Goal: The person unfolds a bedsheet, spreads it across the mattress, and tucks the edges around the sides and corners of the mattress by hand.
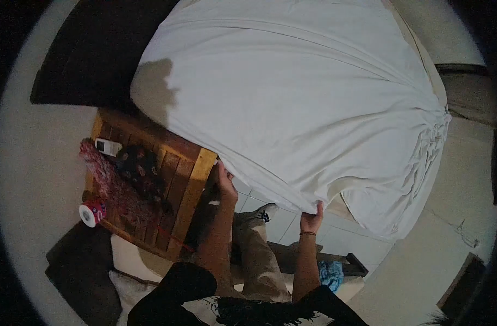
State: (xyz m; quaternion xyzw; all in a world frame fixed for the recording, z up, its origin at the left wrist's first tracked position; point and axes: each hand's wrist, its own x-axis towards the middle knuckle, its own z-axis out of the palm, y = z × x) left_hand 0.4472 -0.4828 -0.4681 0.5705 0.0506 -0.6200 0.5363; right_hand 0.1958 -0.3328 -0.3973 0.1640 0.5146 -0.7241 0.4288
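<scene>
A white bed sheet (248, 103) covers most of a mattress, stretched smooth at the far left and gathered in folds towards the right. At the near edge, beside the wooden table's corner, my left hand (225, 183) grips the sheet's border; its fingertips are partly hidden by the cloth. Further right along that edge, my right hand (312, 219) pinches the sheet between thumb and fingers, pulling folds around it. Bunched cloth hangs at the right corner, and a strip of beige mattress (343, 209) shows under the lifted sheet there.
A slatted wooden table (178, 190) stands at my left, bearing a pinkish fluffy cloth (118, 187), a white remote control (108, 147) and a red-and-white roll (92, 213). A dark headboard (96, 54) rises behind. Below lies tiled floor (281, 223); a blue cloth (331, 274) is behind my right arm.
</scene>
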